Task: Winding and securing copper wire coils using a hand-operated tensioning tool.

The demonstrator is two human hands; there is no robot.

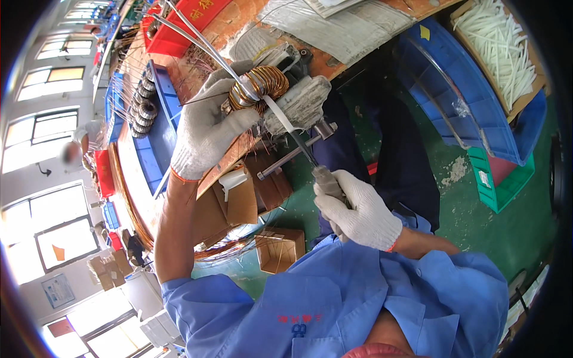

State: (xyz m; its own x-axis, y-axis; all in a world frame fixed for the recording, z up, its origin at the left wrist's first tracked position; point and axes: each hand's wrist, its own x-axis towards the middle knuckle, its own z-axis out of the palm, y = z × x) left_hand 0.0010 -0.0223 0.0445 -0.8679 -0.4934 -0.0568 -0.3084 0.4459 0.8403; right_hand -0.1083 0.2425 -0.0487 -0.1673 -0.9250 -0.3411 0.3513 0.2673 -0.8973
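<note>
My left hand (pixel 206 131), in a white knit glove, is closed around the left side of a ring-shaped coil (pixel 267 82) wound with copper-coloured wire. The coil rests against a vise (pixel 292 56) with a pale, wrapped pad (pixel 301 101). Through the coil runs a white sleeve (pixel 277 114), and long pale wires (pixel 194 39) extend from its far side. My right hand (pixel 361 212), also gloved, grips the grey handle of a hand tool (pixel 328 182). The tool's dark shaft points up toward the coil and meets the white sleeve; how its tip holds the sleeve is hidden.
Several finished coils (pixel 143 113) stand in a blue tray (pixel 156 149) at left. A red bin (pixel 185 24) lies at the back. On the right, white tubes fill a cardboard box (pixel 513 113) above a blue bin (pixel 441 89). The vise's bar (pixel 286 162) juts toward my lap.
</note>
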